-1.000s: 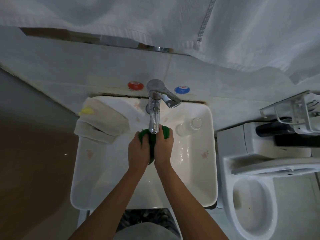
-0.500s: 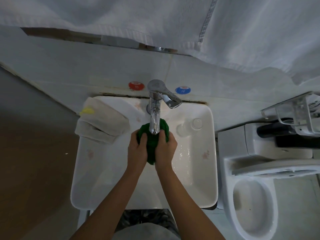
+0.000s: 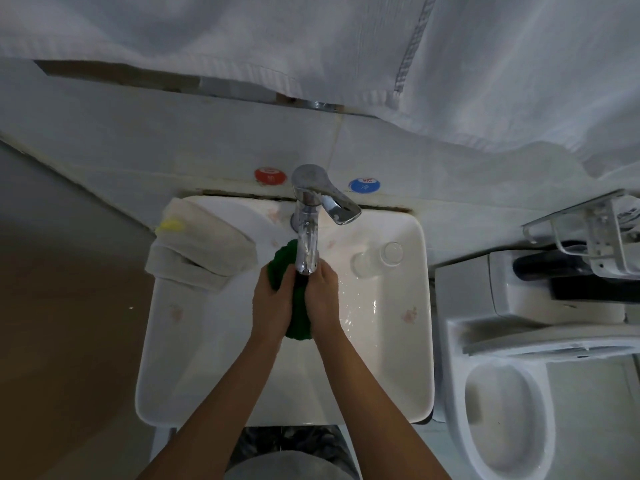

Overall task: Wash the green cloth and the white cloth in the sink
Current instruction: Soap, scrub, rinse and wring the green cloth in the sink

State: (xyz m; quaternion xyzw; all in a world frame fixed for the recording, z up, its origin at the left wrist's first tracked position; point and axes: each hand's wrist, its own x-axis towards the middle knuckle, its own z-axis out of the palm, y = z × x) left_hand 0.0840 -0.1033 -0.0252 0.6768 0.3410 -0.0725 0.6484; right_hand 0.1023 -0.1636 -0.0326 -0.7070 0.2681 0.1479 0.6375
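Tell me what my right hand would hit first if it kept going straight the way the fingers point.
Probably the faucet. The right hand grips the green cloth with fingers aimed at the sink's back, and the spout's tip sits just beyond its knuckles. Depth is unclear, so it might pass underneath.

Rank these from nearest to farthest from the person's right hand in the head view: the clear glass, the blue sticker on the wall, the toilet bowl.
From the right hand, which grips the green cloth under the tap:
1. Clear glass, lying on the sink's right rim, just right of the hand.
2. Blue sticker, on the wall behind the sink, right of the tap.
3. Toilet bowl, beyond the sink's right edge.
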